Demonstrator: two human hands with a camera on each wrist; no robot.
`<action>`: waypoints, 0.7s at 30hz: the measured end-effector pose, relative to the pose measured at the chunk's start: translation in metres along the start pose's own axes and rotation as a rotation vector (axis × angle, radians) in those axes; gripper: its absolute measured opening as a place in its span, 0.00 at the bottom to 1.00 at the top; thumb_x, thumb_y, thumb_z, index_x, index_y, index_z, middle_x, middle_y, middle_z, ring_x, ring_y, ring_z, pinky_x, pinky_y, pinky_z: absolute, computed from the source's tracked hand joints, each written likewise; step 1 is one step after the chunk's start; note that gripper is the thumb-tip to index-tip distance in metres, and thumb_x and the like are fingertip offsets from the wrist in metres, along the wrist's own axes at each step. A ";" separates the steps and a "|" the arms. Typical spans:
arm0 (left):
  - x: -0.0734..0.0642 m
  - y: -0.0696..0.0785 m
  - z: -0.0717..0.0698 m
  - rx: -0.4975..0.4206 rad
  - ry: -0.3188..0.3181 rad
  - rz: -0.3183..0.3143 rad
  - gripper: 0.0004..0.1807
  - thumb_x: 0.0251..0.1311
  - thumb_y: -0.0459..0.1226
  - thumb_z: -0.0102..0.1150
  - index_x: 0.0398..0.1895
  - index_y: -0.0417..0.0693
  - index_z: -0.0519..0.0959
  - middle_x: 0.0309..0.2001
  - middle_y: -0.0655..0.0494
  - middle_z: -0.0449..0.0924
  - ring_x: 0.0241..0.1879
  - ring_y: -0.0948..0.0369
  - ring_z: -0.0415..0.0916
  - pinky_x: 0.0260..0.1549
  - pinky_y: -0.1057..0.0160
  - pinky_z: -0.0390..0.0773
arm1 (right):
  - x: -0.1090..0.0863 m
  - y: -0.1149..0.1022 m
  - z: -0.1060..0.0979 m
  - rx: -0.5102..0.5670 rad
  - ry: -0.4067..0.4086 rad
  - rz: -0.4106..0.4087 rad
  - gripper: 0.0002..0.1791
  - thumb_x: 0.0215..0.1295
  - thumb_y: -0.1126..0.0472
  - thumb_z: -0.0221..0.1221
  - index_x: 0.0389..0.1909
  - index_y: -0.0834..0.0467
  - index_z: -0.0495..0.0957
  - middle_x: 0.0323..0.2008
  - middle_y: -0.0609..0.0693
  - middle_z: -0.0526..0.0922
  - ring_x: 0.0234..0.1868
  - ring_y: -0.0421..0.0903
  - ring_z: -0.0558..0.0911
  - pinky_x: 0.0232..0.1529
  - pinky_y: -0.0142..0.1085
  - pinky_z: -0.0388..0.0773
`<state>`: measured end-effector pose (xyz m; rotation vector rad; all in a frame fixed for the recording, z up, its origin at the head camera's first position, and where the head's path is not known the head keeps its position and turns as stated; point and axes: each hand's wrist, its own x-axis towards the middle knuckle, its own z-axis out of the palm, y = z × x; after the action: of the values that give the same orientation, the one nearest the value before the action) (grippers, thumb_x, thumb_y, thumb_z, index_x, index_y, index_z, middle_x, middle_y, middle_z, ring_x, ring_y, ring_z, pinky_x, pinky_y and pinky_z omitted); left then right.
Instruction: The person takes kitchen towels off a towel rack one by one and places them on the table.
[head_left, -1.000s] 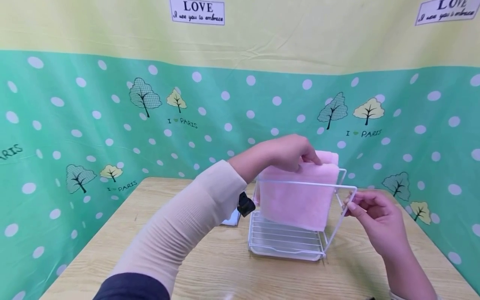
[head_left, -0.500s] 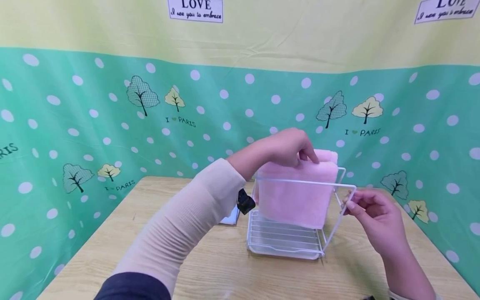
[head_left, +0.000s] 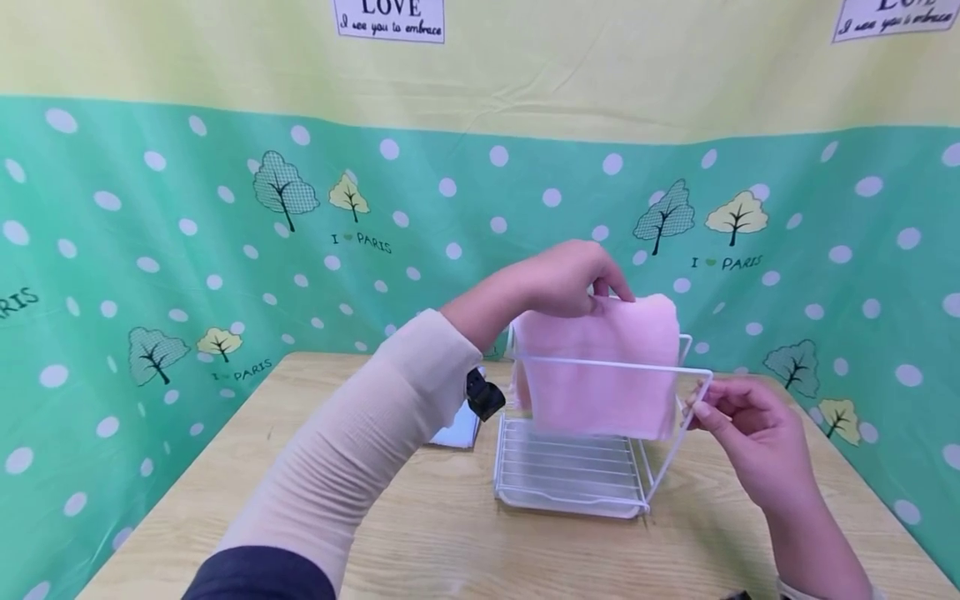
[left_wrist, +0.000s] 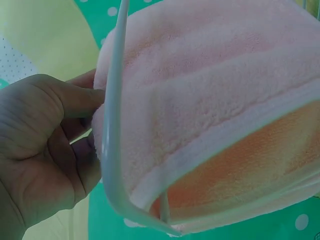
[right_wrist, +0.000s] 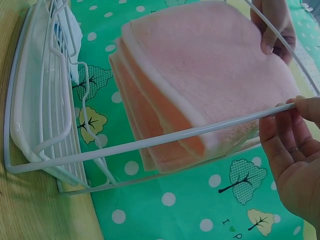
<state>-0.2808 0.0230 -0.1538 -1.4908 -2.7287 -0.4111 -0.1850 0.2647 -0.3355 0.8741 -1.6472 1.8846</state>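
Note:
A folded pink towel (head_left: 600, 367) hangs in the upper part of a white wire rack (head_left: 573, 467), its lower edge above the slatted base. My left hand (head_left: 573, 279) pinches the towel's top fold from above. In the left wrist view, the thumb and fingers of my left hand (left_wrist: 50, 145) grip the towel's (left_wrist: 210, 75) edge behind a white bar. My right hand (head_left: 757, 442) pinches the rack's upper right corner. The right wrist view shows the towel's (right_wrist: 210, 75) several layers between the side bars, and my right hand (right_wrist: 295, 150) holding the rack's bar (right_wrist: 190, 131).
A light blue folded cloth (head_left: 459, 429) lies on the wooden table (head_left: 420, 517) left of the rack, partly behind my left sleeve. A white tray (head_left: 570, 505) sits under the rack's slats. A green and yellow printed curtain (head_left: 450, 217) stands behind the table.
My left hand has risen slightly with the pink towel, so its lower edge is higher above the slats. My right hand stays on the rack's corner.

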 end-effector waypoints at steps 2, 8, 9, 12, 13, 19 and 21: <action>-0.001 -0.001 -0.001 -0.016 0.025 0.014 0.22 0.57 0.23 0.55 0.50 0.50 0.85 0.36 0.61 0.83 0.37 0.64 0.72 0.38 0.72 0.70 | 0.000 0.000 -0.001 0.017 -0.003 -0.009 0.12 0.58 0.90 0.48 0.43 0.81 0.70 0.36 0.58 0.81 0.35 0.46 0.83 0.36 0.34 0.83; -0.004 -0.007 0.000 -0.053 0.084 0.015 0.20 0.56 0.24 0.55 0.48 0.50 0.86 0.34 0.61 0.82 0.39 0.62 0.72 0.39 0.71 0.70 | -0.001 -0.002 0.000 -0.047 0.029 0.039 0.10 0.59 0.87 0.51 0.42 0.80 0.70 0.35 0.55 0.81 0.35 0.44 0.82 0.36 0.33 0.83; -0.004 -0.007 0.000 -0.068 0.093 0.010 0.20 0.56 0.24 0.56 0.47 0.50 0.86 0.34 0.62 0.82 0.40 0.62 0.73 0.40 0.71 0.70 | -0.002 -0.002 0.001 -0.071 0.037 0.056 0.10 0.60 0.86 0.52 0.42 0.79 0.70 0.35 0.54 0.81 0.35 0.43 0.82 0.36 0.33 0.83; -0.009 -0.008 -0.002 -0.138 0.116 -0.002 0.19 0.56 0.24 0.56 0.46 0.50 0.87 0.36 0.63 0.84 0.40 0.63 0.74 0.38 0.70 0.72 | -0.002 -0.003 0.001 -0.110 0.057 0.090 0.09 0.60 0.85 0.53 0.42 0.79 0.70 0.34 0.53 0.81 0.34 0.43 0.82 0.36 0.32 0.83; -0.010 -0.008 -0.002 -0.166 0.124 -0.004 0.19 0.55 0.24 0.56 0.45 0.50 0.87 0.36 0.64 0.84 0.40 0.64 0.74 0.37 0.70 0.72 | -0.002 -0.004 0.001 -0.121 0.062 0.099 0.09 0.60 0.85 0.53 0.42 0.79 0.69 0.34 0.52 0.81 0.34 0.43 0.82 0.36 0.32 0.83; -0.017 -0.012 -0.003 -0.323 0.147 -0.028 0.18 0.57 0.25 0.57 0.45 0.50 0.88 0.40 0.64 0.85 0.30 0.64 0.71 0.27 0.69 0.72 | -0.001 -0.003 0.000 -0.097 0.051 0.089 0.10 0.60 0.87 0.51 0.43 0.81 0.69 0.35 0.53 0.81 0.34 0.44 0.82 0.36 0.33 0.83; -0.019 -0.014 -0.003 -0.373 0.149 -0.048 0.17 0.58 0.26 0.59 0.45 0.50 0.87 0.41 0.64 0.84 0.22 0.64 0.67 0.24 0.69 0.71 | -0.001 -0.003 0.000 -0.097 0.047 0.089 0.10 0.60 0.86 0.51 0.43 0.80 0.69 0.35 0.53 0.81 0.34 0.44 0.82 0.36 0.33 0.83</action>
<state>-0.2824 -0.0007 -0.1569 -1.3901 -2.6779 -1.0363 -0.1821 0.2651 -0.3339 0.7222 -1.7593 1.8514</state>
